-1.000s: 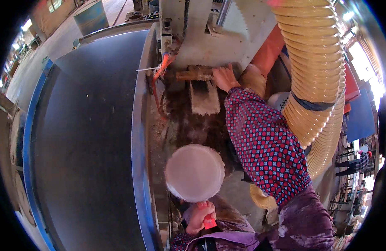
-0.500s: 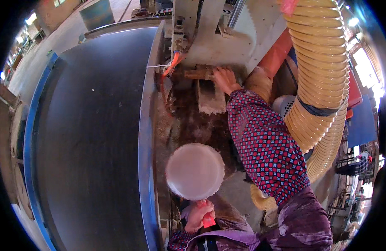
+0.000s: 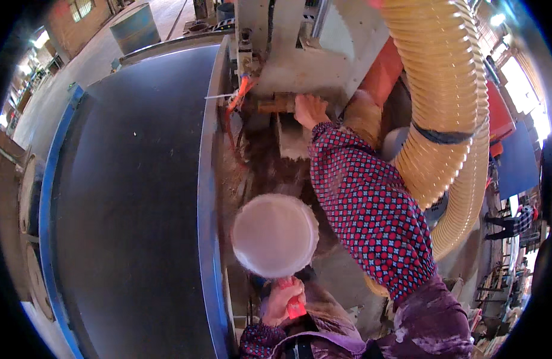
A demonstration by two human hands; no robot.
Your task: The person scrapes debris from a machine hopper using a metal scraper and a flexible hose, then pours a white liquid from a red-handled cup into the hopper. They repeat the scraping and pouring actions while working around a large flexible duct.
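My left hand [image 3: 283, 301] is closed around the short red handle [image 3: 296, 308] of a round, pale, dusty disc-shaped tool [image 3: 276, 236]. Its flat face is turned up, and its kind is unclear. My right hand [image 3: 312, 110] reaches forward to the foot of the machine, fingers curled at the right end of a dusty brown bar [image 3: 276, 105]. What those fingers hold, if anything, is hidden. Just below the bar lies a pale, dust-covered block-like piece [image 3: 294, 140], partly behind my patterned sleeve [image 3: 371, 209].
A wide black conveyor belt [image 3: 132, 197] with a blue frame runs along the left. Thick yellow ribbed hoses [image 3: 443, 90] hang at the right. Ahead stands a pale machine panel [image 3: 341, 54], with an orange tube [image 3: 243, 90] beside it. Another person [image 3: 518, 222] stands far right.
My right hand has shifted slightly left, its fingers more curled. The round tool in my left hand has moved a little up and left in view. The whole view has shifted slightly.
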